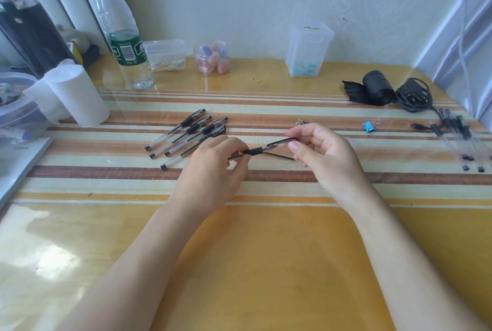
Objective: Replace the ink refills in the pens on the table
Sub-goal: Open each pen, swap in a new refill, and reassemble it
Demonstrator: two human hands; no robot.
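My left hand grips a black gel pen by its barrel, just above the striped cloth. My right hand pinches the pen's cap end between thumb and forefinger. A thin dark refill lies on the cloth just under the pen, partly hidden by my right hand. Several capped gel pens lie in a slanted row to the left of my left hand. More pens lie in a loose bunch at the right edge. A few small refill tips show behind my right hand.
A water bottle, paper roll, cotton-swab box, jar of erasers and clear tub line the back. A black roll, coiled cable and blue binder clip sit at the right.
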